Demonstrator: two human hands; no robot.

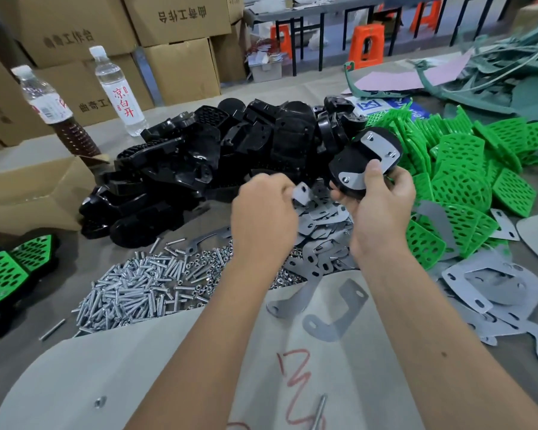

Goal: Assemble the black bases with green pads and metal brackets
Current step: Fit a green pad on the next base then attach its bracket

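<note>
The right hand (382, 203) gripped a black base (354, 162) from below, thumb curled over its near edge, holding it tilted above the table at about one o'clock from the frame's centre. A bent grey metal bracket (376, 150) lay across the base's upturned face, touching it, with its slotted ends near the far and near rims. The left hand (263, 209), just at nine o'clock of the right, pinched a small grey bracket (302, 192) between curled fingers, close beside the base but apart from it.

Under both hands lay a heap of loose brackets (320, 246). At eleven o'clock sat a large pile of black bases (205, 169); at three o'clock, a spread of green pads (460, 181) full of oval holes. At seven o'clock of the hands lay a pile of bolts (131, 293) with small nuts (212, 262) beside them. At the far left edge, a finished base with green pads (7, 268) rested on the table. Two water bottles (118, 88) stood at ten o'clock before stacked cardboard boxes (174, 23).
</note>
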